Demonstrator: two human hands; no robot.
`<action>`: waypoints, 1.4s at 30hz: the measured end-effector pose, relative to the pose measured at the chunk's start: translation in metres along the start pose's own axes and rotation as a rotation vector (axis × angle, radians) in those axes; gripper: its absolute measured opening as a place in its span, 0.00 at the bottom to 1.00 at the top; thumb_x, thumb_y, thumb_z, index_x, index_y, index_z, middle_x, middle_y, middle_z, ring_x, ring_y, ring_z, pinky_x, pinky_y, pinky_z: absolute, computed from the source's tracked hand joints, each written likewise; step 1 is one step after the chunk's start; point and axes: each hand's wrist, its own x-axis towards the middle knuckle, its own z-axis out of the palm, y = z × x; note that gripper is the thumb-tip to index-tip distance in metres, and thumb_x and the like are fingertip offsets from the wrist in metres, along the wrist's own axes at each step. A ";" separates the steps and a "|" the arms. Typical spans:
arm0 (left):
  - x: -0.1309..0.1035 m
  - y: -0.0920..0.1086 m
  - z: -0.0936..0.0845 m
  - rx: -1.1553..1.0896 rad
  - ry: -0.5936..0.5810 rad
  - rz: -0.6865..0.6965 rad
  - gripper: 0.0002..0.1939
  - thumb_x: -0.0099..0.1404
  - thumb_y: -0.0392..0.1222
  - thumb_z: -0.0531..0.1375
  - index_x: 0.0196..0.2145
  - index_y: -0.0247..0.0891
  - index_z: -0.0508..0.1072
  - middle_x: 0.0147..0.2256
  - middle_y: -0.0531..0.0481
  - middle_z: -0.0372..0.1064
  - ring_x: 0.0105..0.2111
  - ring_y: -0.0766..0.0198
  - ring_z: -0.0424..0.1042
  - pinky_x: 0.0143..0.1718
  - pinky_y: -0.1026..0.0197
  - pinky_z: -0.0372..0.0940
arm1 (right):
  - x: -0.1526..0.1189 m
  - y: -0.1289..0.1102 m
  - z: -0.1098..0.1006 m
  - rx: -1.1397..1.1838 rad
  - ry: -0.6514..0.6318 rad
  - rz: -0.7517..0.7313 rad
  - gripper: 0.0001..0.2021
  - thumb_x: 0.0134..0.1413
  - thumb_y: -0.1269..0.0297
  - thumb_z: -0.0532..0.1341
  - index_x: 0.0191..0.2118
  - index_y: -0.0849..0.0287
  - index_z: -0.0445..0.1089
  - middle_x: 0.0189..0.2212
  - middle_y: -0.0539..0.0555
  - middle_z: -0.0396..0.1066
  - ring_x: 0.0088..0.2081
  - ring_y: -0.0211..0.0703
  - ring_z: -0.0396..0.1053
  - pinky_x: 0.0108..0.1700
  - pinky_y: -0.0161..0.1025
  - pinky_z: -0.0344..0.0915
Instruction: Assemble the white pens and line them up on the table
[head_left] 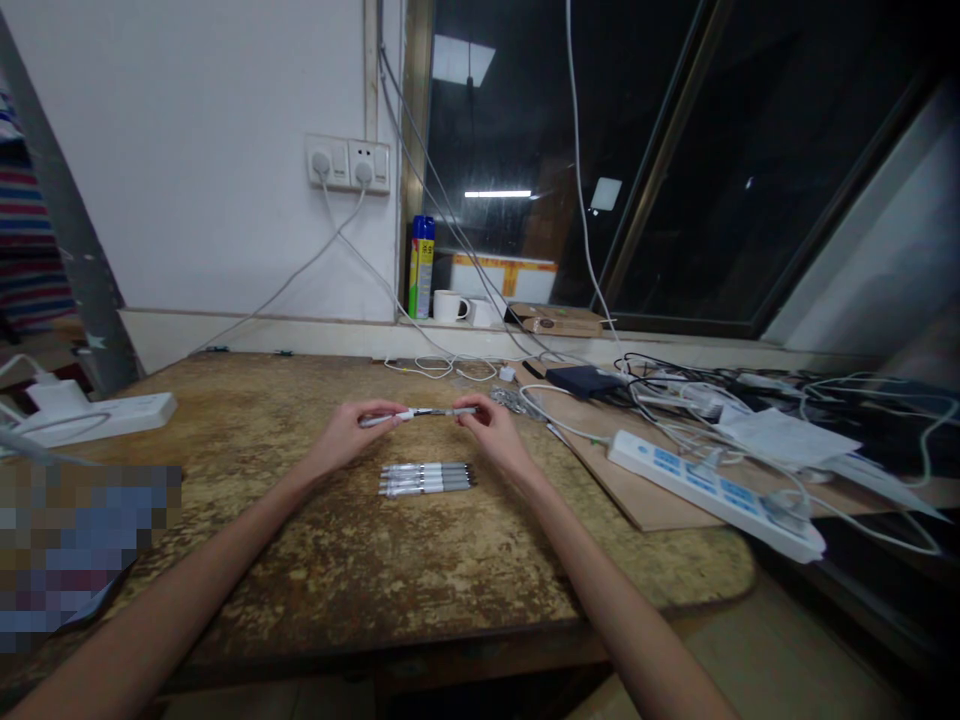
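Over the worn wooden table, my left hand (352, 432) is closed in a pinch on the white barrel of a pen (409, 414). My right hand (487, 430) pinches a grey pen part (463, 410) at the other end. A thin, darker length shows between the two; I cannot tell whether the parts are joined. Just below and between my hands, several white and grey pens (426, 479) lie side by side in a row. Small shiny pieces in clear plastic (516, 402) lie beyond my right hand.
A white power strip (716, 497) and a brown board (600, 470) lie to the right, amid tangled cables (675, 400) and papers (787, 432). Another power strip (112, 415) sits at the left. A spray can (421, 270) and white mug (448, 306) stand on the windowsill.
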 end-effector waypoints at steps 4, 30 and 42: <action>-0.001 0.000 0.000 0.006 0.001 -0.024 0.21 0.66 0.57 0.62 0.48 0.41 0.82 0.48 0.44 0.80 0.47 0.52 0.78 0.51 0.54 0.68 | 0.001 -0.001 -0.001 0.013 0.016 -0.005 0.10 0.49 0.64 0.62 0.39 0.58 0.75 0.38 0.55 0.78 0.38 0.45 0.75 0.45 0.42 0.71; -0.001 0.007 0.004 -0.029 -0.041 -0.018 0.21 0.66 0.57 0.63 0.48 0.42 0.83 0.47 0.47 0.81 0.48 0.51 0.78 0.52 0.56 0.67 | -0.006 -0.008 0.003 -0.009 -0.087 -0.058 0.11 0.55 0.61 0.66 0.42 0.58 0.78 0.39 0.55 0.79 0.37 0.44 0.75 0.40 0.39 0.70; -0.002 0.008 0.008 -0.060 -0.076 0.024 0.20 0.66 0.54 0.64 0.49 0.40 0.82 0.48 0.44 0.81 0.47 0.51 0.77 0.52 0.54 0.67 | -0.013 -0.014 0.015 0.083 -0.175 -0.029 0.13 0.54 0.60 0.68 0.43 0.60 0.78 0.40 0.55 0.80 0.37 0.43 0.76 0.41 0.39 0.72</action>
